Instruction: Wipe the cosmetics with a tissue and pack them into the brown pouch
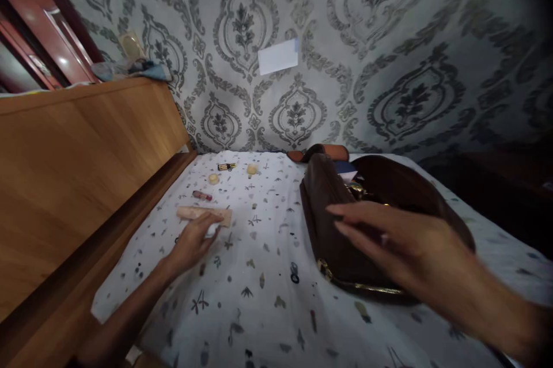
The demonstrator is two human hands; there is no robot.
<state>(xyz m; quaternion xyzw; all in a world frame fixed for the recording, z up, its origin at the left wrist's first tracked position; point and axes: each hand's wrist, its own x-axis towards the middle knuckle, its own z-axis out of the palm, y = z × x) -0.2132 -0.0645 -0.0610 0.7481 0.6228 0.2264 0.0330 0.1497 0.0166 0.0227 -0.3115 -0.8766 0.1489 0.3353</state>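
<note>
My left hand is closed round a small white item at the near edge of a pale pink tube lying on the patterned white sheet. Over the open dark brown bag, my right hand is slightly blurred, its fingers extended with a gap between thumb and fingers and nothing visible in them. Inside the bag's opening show a dark blue and white item and something shiny. Beyond the tube lie a small red tube, two round yellowish items and a black and gold tube.
A wooden board borders the sheet on the left, with cloth and a small item on its top. Behind the bag rests a brown and orange item. The patterned wall rises at the back, bearing a white paper.
</note>
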